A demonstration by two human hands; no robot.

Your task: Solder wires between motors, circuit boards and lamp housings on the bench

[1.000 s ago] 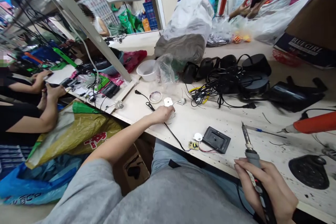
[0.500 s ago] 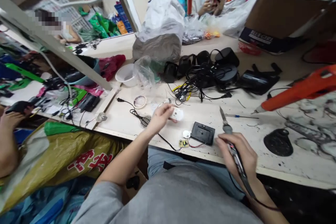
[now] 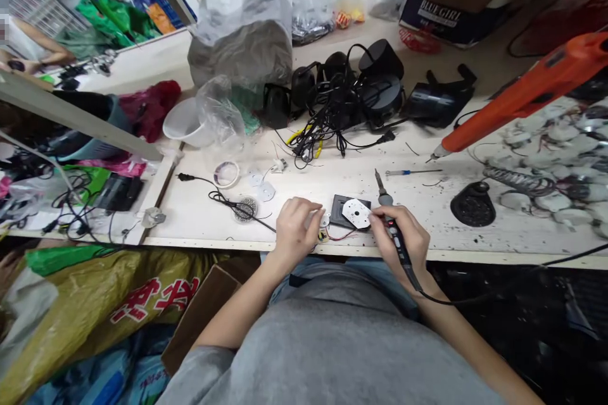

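Note:
My right hand [image 3: 403, 240] grips a soldering iron [image 3: 399, 245], its tip pointing up and away from me. The thumb and fingertips of that hand also meet the edge of a white, roughly hexagonal plate [image 3: 355, 213] with small holes. Beneath the plate is a black rectangular case [image 3: 339, 209], partly covered. My left hand [image 3: 297, 226] is beside a small white round part [image 3: 325, 220], its fingers bent, thumb and index tips apart, nothing visible between them. A small circuit board [image 3: 323, 236] with thin wires lies near the bench edge, partly hidden by that hand.
An orange electric screwdriver [image 3: 517, 98] hangs at the right. Behind are black housings with tangled cords [image 3: 337, 111]. A tape roll [image 3: 227, 174], a round perforated metal piece [image 3: 246, 209], a thin screwdriver [image 3: 413, 171] and a black teardrop-shaped part [image 3: 473, 204] lie about.
The white plate has gone from my left hand to my right hand's fingertips, over the black case. My left hand moved toward the small round part. The view has shifted.

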